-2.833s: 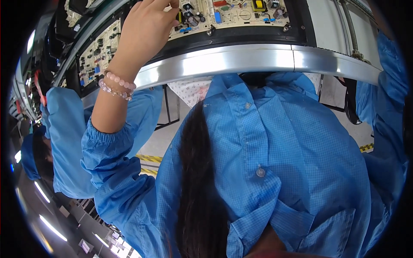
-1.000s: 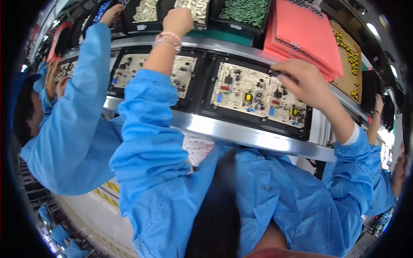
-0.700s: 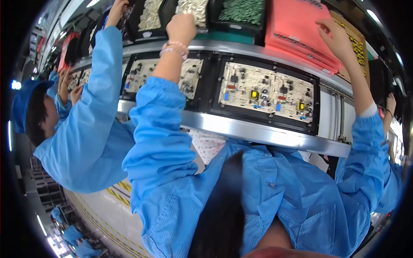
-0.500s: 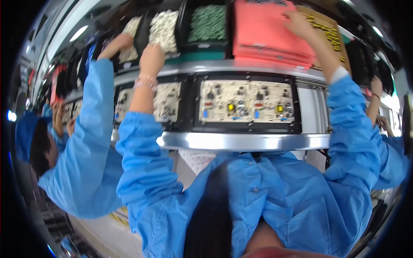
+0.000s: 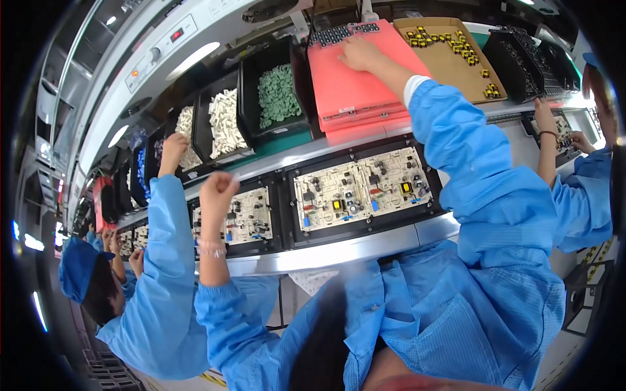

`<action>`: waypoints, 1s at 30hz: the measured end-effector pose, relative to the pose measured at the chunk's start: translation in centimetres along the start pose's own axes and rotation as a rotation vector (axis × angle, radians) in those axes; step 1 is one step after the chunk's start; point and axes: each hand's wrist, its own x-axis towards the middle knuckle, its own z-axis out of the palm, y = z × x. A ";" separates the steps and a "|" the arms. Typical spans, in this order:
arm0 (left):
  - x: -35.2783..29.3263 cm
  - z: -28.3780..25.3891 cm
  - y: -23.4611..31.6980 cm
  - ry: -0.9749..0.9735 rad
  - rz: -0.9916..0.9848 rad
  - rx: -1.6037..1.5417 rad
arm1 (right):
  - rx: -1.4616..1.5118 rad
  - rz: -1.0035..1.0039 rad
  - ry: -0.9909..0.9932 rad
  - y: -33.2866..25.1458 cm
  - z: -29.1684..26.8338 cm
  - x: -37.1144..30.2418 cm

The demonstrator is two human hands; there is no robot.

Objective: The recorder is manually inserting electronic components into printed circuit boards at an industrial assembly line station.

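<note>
My left hand [image 5: 218,194], a bracelet at its wrist, is raised over the circuit boards on the left. Its thumb and index finger pinch a small white part [image 5: 235,177], whose exact kind I cannot make out. On the pink stack of trays [image 5: 365,85], my right hand [image 5: 358,53] reaches toward the dark components [image 5: 342,34] lined up at the far edge. Its thumb and fingers are apart, with nothing visible between them. Right in front of me, a black frame [image 5: 287,208] carries two populated circuit boards [image 5: 329,199] side by side.
Black bins of white parts [image 5: 225,124] and green parts [image 5: 279,94] stand beyond the rail. A cardboard tray [image 5: 450,68] holds yellow-and-black components. At left, a co-worker's hand [image 5: 173,151] is by another bin; a different co-worker's hand [image 5: 546,116] is at far right.
My left hand has come back from the white-parts bin toward the boards, with a small white part in its fingers. My right hand has shifted toward the dark components. The view has turned.
</note>
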 end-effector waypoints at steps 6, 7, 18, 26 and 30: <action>-9.5 -1.8 -2.1 -0.087 -0.055 -0.170 | 0.162 0.274 0.084 1.7 2.3 0.5; -11.2 -2.7 -1.7 -0.095 -0.109 -0.211 | 0.142 0.225 0.061 2.2 2.6 0.9; -15.8 -4.7 -4.3 -0.014 -0.229 -0.211 | 0.115 0.000 0.110 0.3 1.7 1.8; -17.2 -4.8 -4.8 -0.049 -0.397 -0.357 | 0.287 -0.175 -0.131 -1.2 -1.0 -0.2; -13.1 -3.7 -4.4 -0.079 -0.345 -0.409 | 0.420 -0.176 0.086 4.3 1.0 -2.2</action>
